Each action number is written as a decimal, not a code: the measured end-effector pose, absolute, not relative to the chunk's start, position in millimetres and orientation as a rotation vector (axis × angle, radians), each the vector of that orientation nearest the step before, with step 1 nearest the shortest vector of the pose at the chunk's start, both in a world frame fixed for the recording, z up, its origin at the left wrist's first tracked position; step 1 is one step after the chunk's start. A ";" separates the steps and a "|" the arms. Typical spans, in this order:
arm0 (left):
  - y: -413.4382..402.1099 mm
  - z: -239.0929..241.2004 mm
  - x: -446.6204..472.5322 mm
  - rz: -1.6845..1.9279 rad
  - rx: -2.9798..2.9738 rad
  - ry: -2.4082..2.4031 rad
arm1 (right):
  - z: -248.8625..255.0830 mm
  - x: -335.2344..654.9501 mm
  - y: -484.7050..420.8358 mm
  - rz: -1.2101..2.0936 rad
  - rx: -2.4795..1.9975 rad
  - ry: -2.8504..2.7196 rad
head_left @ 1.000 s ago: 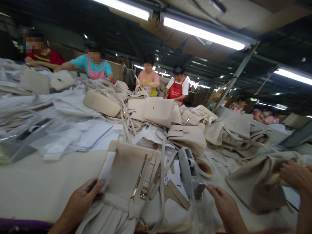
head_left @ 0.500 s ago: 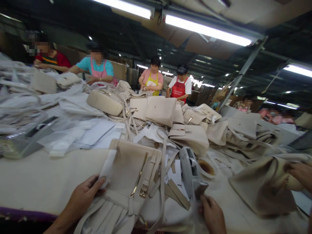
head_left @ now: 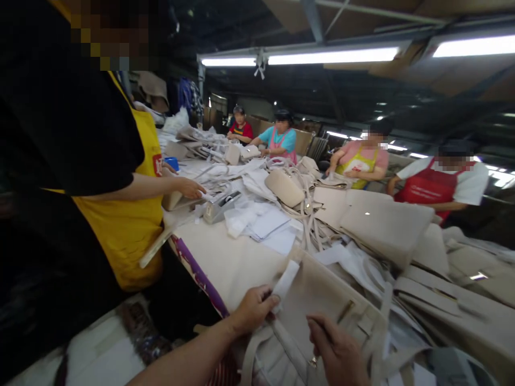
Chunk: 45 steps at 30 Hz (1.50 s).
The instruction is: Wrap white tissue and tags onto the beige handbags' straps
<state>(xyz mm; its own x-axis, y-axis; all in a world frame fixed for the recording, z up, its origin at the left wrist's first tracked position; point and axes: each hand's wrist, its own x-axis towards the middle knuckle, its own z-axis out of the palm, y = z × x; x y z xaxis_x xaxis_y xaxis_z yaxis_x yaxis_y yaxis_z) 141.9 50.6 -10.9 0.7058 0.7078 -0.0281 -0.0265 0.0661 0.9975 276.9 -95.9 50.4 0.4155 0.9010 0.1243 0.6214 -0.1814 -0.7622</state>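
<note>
A beige handbag [head_left: 322, 287] with a gold zip lies tilted before me, its straps bunched toward my body. My left hand [head_left: 253, 311] grips its left edge, the thumb pressing on a white wrapping strip [head_left: 287, 279] there. Over the lower part of the bag hovers my right hand [head_left: 341, 351], its fingers curled together. Whatever those fingers pinch, if anything, is too small to make out. A grey tape dispenser [head_left: 454, 367], blurred and partly cut off, stands at the bottom right.
Beige bags [head_left: 386, 225] are heaped beyond mine. White sheets [head_left: 269, 222] and a second tape dispenser [head_left: 221, 206] lie farther left. A co-worker in a yellow apron [head_left: 120, 230] stands close on the left, beside the purple table edge [head_left: 199, 273]. Several people work across the table.
The view has swung left, bringing the co-worker in yellow into sight. My right hand has left the tape dispenser and moved over the handbag. My left hand keeps its hold.
</note>
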 end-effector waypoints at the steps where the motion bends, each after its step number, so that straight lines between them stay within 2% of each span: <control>1: 50.0 -10.0 140.1 0.608 1.385 0.595 | 56.5 269.1 -77.0 0.475 -1.885 -1.341; 6: 50.6 -1.3 133.8 0.589 1.312 0.523 | 62.0 254.1 -24.3 0.585 -1.905 -1.486; 15: 56.0 -16.3 133.2 0.609 1.329 0.442 | 66.3 248.1 -4.3 0.665 -2.008 -1.658; 18: 55.8 -18.2 133.9 0.631 1.340 0.454 | 74.2 243.0 -0.1 0.552 -2.121 -1.783; 23: 53.3 -18.5 134.3 0.701 1.434 0.502 | 79.5 236.3 0.6 0.130 -2.489 -1.989; 26: 52.2 -21.7 133.6 0.676 1.407 0.523 | 77.9 241.5 -1.6 0.063 -2.553 -1.928; 33: 54.1 -22.7 130.8 0.601 1.234 0.525 | 51.6 269.7 -8.6 0.233 -2.427 -1.807; 40: 59.5 -17.0 126.3 0.587 1.164 0.472 | 10.3 277.1 -19.0 0.003 -2.143 -1.827; 45: 58.9 -16.0 125.0 0.643 1.202 0.549 | 3.6 283.2 -28.1 -0.128 -2.061 -1.868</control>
